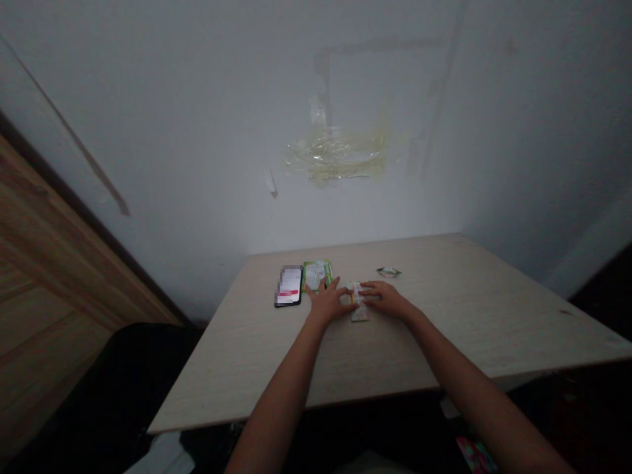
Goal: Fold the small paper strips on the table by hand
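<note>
A small flat printed piece (360, 313), pale with pink and yellow markings, lies on the table between my two hands. Whether it is a card, a box or a folded leaflet I cannot tell. My left hand (326, 303) has its fingers spread, and its thumb reaches the piece's left edge. Beyond its fingertips lies a green and white printed packet or booklet (316, 271), partly covered by those fingers. From the other side, my right hand (390, 301) rests with stretched fingers on the right part of the pale piece.
To the left of the green item lies a phone (289, 286) with a lit screen. A small crumpled wrapper-like scrap (389, 271) sits toward the back right of the wooden table (444, 276). A wall (222, 164) with old tape stands directly behind the table.
</note>
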A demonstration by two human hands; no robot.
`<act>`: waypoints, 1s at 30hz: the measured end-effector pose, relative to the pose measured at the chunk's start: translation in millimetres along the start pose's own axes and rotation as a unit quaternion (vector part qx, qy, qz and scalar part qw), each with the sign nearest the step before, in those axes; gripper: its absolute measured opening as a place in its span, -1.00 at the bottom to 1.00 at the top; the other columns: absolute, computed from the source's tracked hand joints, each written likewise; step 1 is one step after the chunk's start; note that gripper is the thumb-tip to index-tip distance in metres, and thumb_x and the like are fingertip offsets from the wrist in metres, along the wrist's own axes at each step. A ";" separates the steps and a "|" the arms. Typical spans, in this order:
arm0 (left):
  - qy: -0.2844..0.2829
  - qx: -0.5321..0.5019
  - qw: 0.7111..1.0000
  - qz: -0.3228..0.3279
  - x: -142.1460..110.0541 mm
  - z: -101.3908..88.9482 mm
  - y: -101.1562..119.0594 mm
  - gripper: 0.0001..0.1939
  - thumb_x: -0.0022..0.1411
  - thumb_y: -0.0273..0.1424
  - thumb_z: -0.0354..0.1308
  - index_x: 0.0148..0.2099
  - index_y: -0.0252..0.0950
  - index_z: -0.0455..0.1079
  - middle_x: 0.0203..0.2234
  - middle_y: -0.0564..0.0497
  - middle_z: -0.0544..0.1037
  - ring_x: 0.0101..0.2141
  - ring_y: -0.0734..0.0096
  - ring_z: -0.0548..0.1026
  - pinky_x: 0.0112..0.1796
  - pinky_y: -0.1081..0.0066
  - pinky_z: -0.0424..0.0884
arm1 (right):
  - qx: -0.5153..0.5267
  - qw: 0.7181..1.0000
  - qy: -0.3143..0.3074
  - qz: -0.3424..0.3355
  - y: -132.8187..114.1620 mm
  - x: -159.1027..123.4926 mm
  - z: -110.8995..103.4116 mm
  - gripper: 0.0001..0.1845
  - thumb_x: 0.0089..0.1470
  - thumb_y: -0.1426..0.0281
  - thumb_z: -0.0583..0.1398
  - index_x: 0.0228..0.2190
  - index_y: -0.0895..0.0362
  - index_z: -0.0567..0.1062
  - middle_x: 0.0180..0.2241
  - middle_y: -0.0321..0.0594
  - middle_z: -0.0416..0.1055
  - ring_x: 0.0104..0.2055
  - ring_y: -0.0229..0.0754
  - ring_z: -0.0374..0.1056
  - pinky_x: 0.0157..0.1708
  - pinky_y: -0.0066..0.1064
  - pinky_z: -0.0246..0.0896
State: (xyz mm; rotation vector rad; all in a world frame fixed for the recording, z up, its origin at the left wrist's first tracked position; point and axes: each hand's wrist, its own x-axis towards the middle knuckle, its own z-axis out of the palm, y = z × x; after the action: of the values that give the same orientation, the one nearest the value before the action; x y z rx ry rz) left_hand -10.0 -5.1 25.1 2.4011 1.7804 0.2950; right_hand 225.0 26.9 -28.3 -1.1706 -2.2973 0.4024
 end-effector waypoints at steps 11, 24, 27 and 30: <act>-0.019 0.004 1.000 -0.009 -0.5 -2.0 -1.6 -0.37 0.02 0.24 0.14 0.15 0.29 0.35 0.38 0.07 0.09 0.35 -0.31 -0.12 0.10 -0.54 -0.43 | -0.010 1.000 -0.012 -0.005 -10.0 -1.4 -7.8 -0.55 0.05 0.21 0.31 0.01 -0.08 0.54 0.18 -0.16 0.37 0.20 0.03 0.28 0.22 -0.02 0.10; -0.020 0.023 1.000 0.006 -2.0 -2.2 -1.8 -0.35 0.05 0.26 0.08 0.18 0.27 0.33 0.39 0.05 0.06 0.36 -0.33 -0.15 0.07 -0.58 -0.44 | 0.003 0.995 -0.099 0.015 -4.0 -6.2 -9.8 -0.27 -0.07 0.13 0.37 0.15 -0.08 0.41 0.31 -0.13 0.14 0.36 0.11 0.01 0.33 0.09 -0.19; -0.016 0.025 1.000 0.005 -1.7 -1.5 -2.1 -0.36 0.06 0.25 0.08 0.17 0.28 0.33 0.39 0.04 0.07 0.36 -0.33 -0.15 0.07 -0.58 -0.44 | 0.010 0.994 -0.109 0.028 -5.3 -6.5 -10.8 -0.24 -0.08 0.09 0.37 0.17 -0.09 0.39 0.33 -0.13 0.11 0.38 0.12 -0.05 0.35 0.10 -0.27; -0.016 0.030 0.999 0.003 -1.7 -1.2 -2.0 -0.36 0.06 0.27 0.07 0.17 0.29 0.32 0.39 0.06 0.06 0.36 -0.32 -0.18 0.08 -0.57 -0.42 | 0.011 0.989 -0.139 0.045 -7.7 -6.1 -14.1 -0.18 -0.06 0.03 0.34 0.21 -0.09 0.33 0.36 -0.15 0.02 0.41 0.12 -0.14 0.36 0.10 -0.39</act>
State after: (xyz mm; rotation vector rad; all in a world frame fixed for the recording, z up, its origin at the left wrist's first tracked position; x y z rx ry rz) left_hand -12.6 -6.2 25.7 2.4387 1.7924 0.2040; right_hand 231.0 17.9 -15.0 -1.2802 -2.4715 0.6615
